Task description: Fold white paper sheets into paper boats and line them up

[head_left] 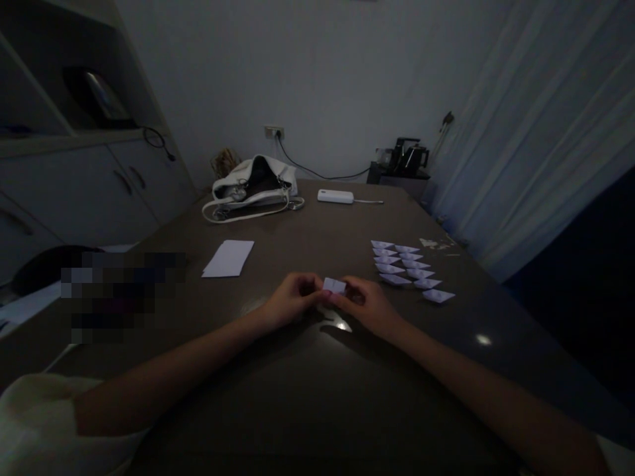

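Over the middle of the dark table (pixel 307 396), my left hand (pixel 292 301) and my right hand (pixel 364 304) meet, fingers pinched together. Between them they hold a small folded white paper piece (pixel 335 285), each hand gripping one end. Just right of my right hand, several folded paper boats (pixel 409 268) lie in two rows on the tabletop. A flat white sheet of paper (pixel 229 258) rests to the left, beyond my left hand.
A white handbag (pixel 253 186) sits at the table's far side, and a white power bank (pixel 336 196) with a cable lies beside it. Paper scraps (pixel 434 243) lie past the boats. Cabinets (pixel 89 185) stand at left, a curtain (pixel 546 132) at right, a dark appliance (pixel 404 157) behind.
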`<state>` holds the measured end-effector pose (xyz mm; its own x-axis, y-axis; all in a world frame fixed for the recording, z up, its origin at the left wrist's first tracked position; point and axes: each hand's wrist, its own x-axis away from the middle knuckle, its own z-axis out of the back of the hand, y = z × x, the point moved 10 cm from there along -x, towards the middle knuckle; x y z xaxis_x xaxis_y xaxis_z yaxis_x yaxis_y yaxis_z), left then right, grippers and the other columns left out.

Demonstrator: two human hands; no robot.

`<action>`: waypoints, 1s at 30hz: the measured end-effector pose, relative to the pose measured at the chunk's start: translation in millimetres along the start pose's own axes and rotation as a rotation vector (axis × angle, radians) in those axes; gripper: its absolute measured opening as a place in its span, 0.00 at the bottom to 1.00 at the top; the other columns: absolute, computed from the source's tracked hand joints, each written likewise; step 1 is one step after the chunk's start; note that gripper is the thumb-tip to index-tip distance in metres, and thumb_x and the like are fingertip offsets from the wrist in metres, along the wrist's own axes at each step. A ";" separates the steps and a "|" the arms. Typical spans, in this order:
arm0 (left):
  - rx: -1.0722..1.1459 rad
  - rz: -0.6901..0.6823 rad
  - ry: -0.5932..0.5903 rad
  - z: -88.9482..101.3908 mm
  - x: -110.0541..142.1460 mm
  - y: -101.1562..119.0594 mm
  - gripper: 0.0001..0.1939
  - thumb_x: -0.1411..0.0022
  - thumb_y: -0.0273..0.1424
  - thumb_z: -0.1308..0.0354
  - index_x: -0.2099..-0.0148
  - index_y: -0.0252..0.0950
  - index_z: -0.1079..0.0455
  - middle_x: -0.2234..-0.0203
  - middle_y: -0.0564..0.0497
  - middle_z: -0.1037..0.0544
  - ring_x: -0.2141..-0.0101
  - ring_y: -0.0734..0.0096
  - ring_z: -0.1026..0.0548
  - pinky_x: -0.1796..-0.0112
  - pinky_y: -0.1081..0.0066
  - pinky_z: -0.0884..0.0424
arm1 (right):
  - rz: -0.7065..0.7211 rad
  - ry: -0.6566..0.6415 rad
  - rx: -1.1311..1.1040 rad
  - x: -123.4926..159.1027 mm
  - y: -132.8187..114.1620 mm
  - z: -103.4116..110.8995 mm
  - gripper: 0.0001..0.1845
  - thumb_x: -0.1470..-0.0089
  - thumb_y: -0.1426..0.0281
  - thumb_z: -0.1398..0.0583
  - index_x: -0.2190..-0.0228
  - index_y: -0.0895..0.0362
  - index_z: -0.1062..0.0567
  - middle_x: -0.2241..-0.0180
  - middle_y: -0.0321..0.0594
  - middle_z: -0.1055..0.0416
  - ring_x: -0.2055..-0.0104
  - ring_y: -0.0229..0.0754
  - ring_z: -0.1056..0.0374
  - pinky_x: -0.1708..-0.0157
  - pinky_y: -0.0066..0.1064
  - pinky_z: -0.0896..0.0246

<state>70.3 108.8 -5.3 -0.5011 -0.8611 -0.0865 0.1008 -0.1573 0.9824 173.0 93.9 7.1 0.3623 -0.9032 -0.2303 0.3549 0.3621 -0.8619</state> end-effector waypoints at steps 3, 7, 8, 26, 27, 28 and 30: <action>-0.165 -0.011 -0.027 -2.2 2.6 1.2 0.09 0.45 0.33 0.41 0.72 0.31 0.31 0.79 0.52 0.28 0.76 0.74 0.31 0.74 0.76 0.38 | 0.110 0.044 0.150 1.0 -16.3 9.7 0.13 0.48 0.62 0.38 0.63 0.56 0.24 0.68 0.40 0.26 0.73 0.36 0.35 0.74 0.26 0.42; -0.418 -0.098 -0.008 -3.9 6.4 9.9 0.09 0.42 0.33 0.44 0.71 0.32 0.30 0.80 0.53 0.29 0.77 0.75 0.34 0.75 0.76 0.41 | 0.162 0.029 0.232 0.9 -20.5 11.3 0.09 0.46 0.63 0.39 0.70 0.56 0.22 0.75 0.37 0.26 0.75 0.36 0.35 0.75 0.27 0.43; -0.475 -0.128 -0.003 -4.5 7.1 12.8 0.09 0.41 0.33 0.45 0.70 0.32 0.30 0.80 0.54 0.29 0.77 0.75 0.34 0.75 0.76 0.42 | 0.169 0.040 0.239 0.8 -19.8 12.1 0.10 0.46 0.63 0.39 0.71 0.56 0.22 0.75 0.38 0.26 0.76 0.36 0.35 0.75 0.27 0.44; -0.732 -0.464 -0.400 -34.2 23.8 32.1 0.07 0.38 0.31 0.44 0.60 0.36 0.26 0.66 0.46 0.25 0.61 0.66 0.29 0.60 0.71 0.36 | 0.387 -0.459 0.401 13.2 -23.6 -15.8 0.04 0.47 0.72 0.38 0.69 0.57 0.21 0.68 0.41 0.25 0.63 0.41 0.31 0.62 0.32 0.38; -0.735 -0.474 -0.406 -34.9 24.2 33.2 0.07 0.37 0.31 0.44 0.60 0.36 0.26 0.66 0.46 0.24 0.61 0.65 0.29 0.60 0.71 0.37 | 0.378 -0.480 0.399 13.5 -22.9 -16.5 0.04 0.47 0.72 0.38 0.68 0.57 0.21 0.68 0.41 0.24 0.63 0.41 0.31 0.62 0.31 0.39; -0.739 -0.481 -0.408 -35.0 24.1 33.7 0.07 0.37 0.31 0.44 0.60 0.36 0.26 0.66 0.46 0.24 0.61 0.65 0.29 0.60 0.70 0.37 | 0.369 -0.492 0.402 13.6 -22.1 -16.6 0.05 0.47 0.71 0.38 0.67 0.56 0.21 0.67 0.40 0.24 0.62 0.40 0.31 0.61 0.31 0.39; -0.752 -0.482 -0.404 -34.0 22.9 32.5 0.07 0.37 0.32 0.44 0.61 0.35 0.26 0.67 0.46 0.24 0.62 0.66 0.29 0.61 0.70 0.37 | 0.354 -0.489 0.422 13.0 -20.9 -15.6 0.05 0.46 0.72 0.39 0.67 0.57 0.21 0.67 0.40 0.24 0.63 0.40 0.31 0.62 0.30 0.39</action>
<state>91.3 67.5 19.0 -0.8747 -0.4155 -0.2496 0.2596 -0.8365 0.4826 156.9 71.0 15.1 0.8249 -0.5450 -0.1500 0.4106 0.7601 -0.5036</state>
